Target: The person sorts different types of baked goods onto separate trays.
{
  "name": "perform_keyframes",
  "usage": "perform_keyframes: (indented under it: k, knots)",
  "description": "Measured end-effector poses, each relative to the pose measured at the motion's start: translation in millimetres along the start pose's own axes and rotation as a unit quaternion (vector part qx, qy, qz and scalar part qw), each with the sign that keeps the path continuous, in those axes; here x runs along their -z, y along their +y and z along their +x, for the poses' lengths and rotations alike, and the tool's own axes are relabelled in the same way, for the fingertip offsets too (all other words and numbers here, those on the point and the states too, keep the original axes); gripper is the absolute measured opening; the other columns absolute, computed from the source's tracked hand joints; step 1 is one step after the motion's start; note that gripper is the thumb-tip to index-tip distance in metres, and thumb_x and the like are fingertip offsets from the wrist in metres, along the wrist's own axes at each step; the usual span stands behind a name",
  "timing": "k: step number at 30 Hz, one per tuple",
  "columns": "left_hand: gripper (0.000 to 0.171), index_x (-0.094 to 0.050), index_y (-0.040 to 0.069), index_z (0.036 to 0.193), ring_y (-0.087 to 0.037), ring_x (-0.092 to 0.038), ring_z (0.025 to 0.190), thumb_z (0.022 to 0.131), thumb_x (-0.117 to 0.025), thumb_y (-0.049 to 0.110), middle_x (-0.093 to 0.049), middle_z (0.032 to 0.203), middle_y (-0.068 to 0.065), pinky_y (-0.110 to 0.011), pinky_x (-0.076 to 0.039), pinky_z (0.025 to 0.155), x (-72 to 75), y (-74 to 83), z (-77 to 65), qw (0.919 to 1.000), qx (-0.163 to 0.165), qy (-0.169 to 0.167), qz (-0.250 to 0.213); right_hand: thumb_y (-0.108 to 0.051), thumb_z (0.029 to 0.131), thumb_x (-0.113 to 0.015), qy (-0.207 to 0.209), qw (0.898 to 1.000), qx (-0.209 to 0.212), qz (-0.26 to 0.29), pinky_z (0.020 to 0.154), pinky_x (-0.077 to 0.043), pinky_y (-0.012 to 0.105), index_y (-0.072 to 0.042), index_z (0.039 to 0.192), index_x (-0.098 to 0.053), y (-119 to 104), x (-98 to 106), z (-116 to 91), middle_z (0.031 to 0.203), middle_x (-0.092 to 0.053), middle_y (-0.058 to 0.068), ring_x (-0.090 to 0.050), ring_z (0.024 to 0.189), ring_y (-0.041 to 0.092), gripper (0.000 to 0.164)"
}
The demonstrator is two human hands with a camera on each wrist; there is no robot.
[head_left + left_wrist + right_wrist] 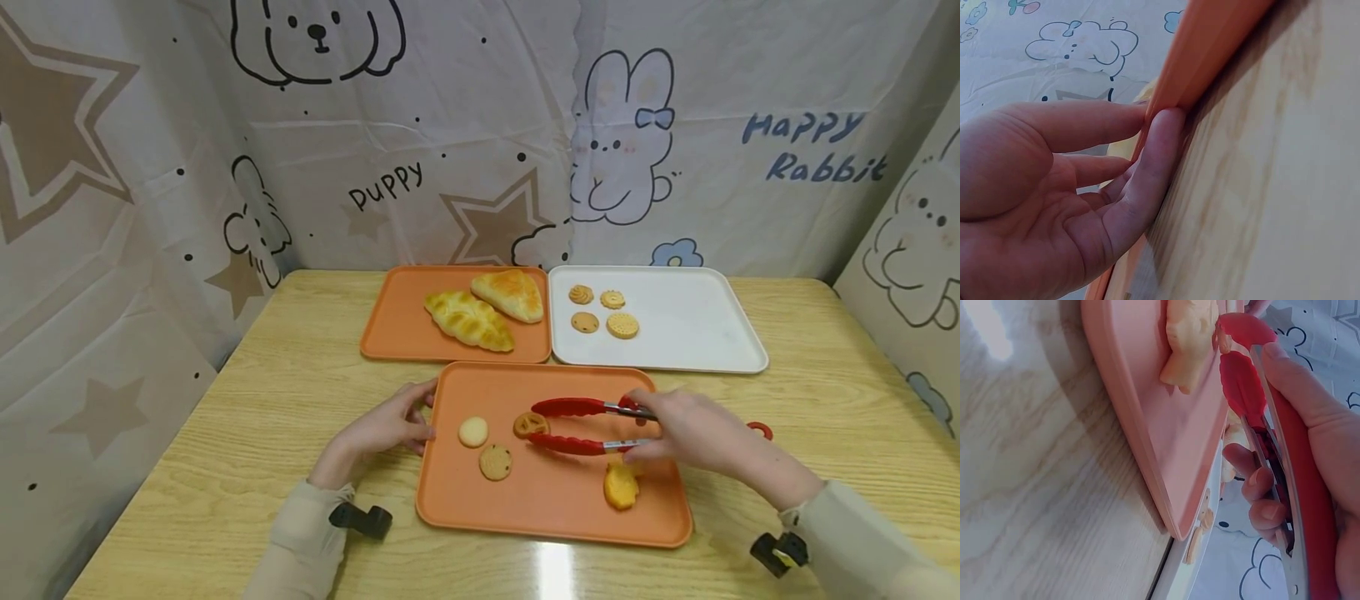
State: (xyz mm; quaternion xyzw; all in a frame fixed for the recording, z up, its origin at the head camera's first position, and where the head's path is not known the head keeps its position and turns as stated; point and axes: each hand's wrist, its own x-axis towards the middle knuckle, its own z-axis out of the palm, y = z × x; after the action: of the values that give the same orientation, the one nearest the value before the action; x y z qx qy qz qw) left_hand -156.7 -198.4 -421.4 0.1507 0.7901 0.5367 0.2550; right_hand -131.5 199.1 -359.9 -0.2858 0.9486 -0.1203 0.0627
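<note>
The left forearm reaches in from the near left, its hand (pixel 386 423) bent toward the near orange tray (pixel 562 504) and pinching its left rim between thumb and fingers. The right forearm angles in from the near right; its hand (pixel 697 429) is wrapped around red-handled tongs (pixel 573 446), held low over the tray and pointing left. The pretzel-shaped cookie (pixel 522 427) sits between the tong tips, near the tray's middle; whether they squeeze it cannot be told. Left of it lie a pale round cookie (pixel 473 432) and a speckled cookie (pixel 496 462); a yellow piece (pixel 621 490) lies near right, below the right hand. Both sleeves (pixel 307 521) are light.

The bench (pixel 247 433) is pale wood grain. On its far side, an orange tray with two breads (pixel 468 321) stands left, just beside a white tray (pixel 690 321) holding four cookies (pixel 622 325). Behind hangs pale cloth (pixel 480 125) printed with rabbits, puppies and stars.
</note>
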Motion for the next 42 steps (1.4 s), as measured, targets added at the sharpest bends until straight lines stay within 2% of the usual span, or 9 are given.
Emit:
perform_keyframes:
  k: [3,9,14,20,24,34,42]
  knots:
    - [0.078,-0.012,0.007,0.147,-0.017,-0.052,0.076,0.085,-0.058,-0.003,-0.029,0.121,-0.019,-0.032,-0.056,0.062,-0.3,0.9,0.0,1.0,0.001,0.002,-0.001,-0.058,0.066,-0.069,0.008,1.0,-0.013,-0.004,0.058,-0.049,0.026,-0.01,0.108,-0.057,2.7,3.2,-0.7,0.083,-0.063,-0.004,-0.053,0.066,0.008,0.065]
    - [0.079,-0.012,0.007,0.147,-0.017,-0.052,0.076,0.084,-0.058,-0.004,-0.029,0.121,-0.02,-0.032,-0.056,0.062,-0.9,0.3,0.4,1.0,0.002,0.005,-0.001,-0.056,0.066,-0.071,0.041,0.999,-0.02,-0.005,0.065,-0.053,0.033,-0.013,0.102,-0.057,12.6,5.4,-2.9,0.084,-0.064,-0.004,-0.061,0.075,0.014,0.058]
    - [0.079,-0.012,0.008,0.147,-0.017,-0.053,0.075,0.084,-0.058,-0.003,-0.03,0.121,-0.019,-0.032,-0.056,0.062,-0.4,0.4,0.0,1.0,0.004,0.006,0.001,-0.053,0.066,-0.073,0.053,0.998,-0.04,0.01,0.068,-0.054,0.036,-0.012,0.108,-0.057,21.6,7.4,-3.9,0.09,-0.065,-0.001,-0.061,0.079,0.016,0.06]
    - [0.078,-0.012,0.008,0.147,-0.018,-0.052,0.074,0.084,-0.058,-0.003,-0.03,0.12,-0.02,-0.031,-0.056,0.06,0.0,0.7,-0.5,0.9999,-0.002,0.005,0.01,-0.049,0.067,-0.074,0.061,0.996,-0.067,0.01,0.056,-0.047,0.027,-0.009,0.101,-0.057,31.1,13.2,-4.7,0.078,-0.061,-0.002,-0.052,0.065,0.012,0.055]
    - [0.078,-0.012,0.008,0.147,-0.018,-0.052,0.074,0.085,-0.058,-0.003,-0.03,0.12,-0.02,-0.031,-0.056,0.06,-1.2,1.8,-1.0,1.0,-0.001,0.005,0.008,-0.048,0.068,-0.074,0.064,0.994,-0.084,0.009,0.053,-0.043,0.024,-0.008,0.101,-0.056,39.3,16.2,-5.8,0.072,-0.057,-0.003,-0.048,0.06,0.01,0.055]
    - [0.078,-0.012,0.005,0.147,-0.017,-0.052,0.073,0.084,-0.058,-0.004,-0.03,0.12,-0.021,-0.031,-0.056,0.06,-1.1,3.4,-1.2,1.0,-0.005,0.006,0.005,-0.052,0.069,-0.072,0.089,0.989,-0.12,0.001,0.056,-0.051,0.035,0.0,0.108,-0.054,67.9,21.7,-7.2,0.085,-0.064,0.012,-0.053,0.064,0.017,0.067]
    - [0.078,-0.013,0.007,0.147,-0.017,-0.052,0.074,0.084,-0.057,-0.004,-0.03,0.119,-0.02,-0.032,-0.056,0.061,-2.0,3.7,-1.5,1.0,-0.002,0.004,0.0,-0.056,0.071,-0.068,0.079,0.984,-0.161,0.008,0.059,-0.052,0.038,0.002,0.11,-0.052,95.3,26.1,-6.6,0.085,-0.063,0.013,-0.055,0.065,0.019,0.072]
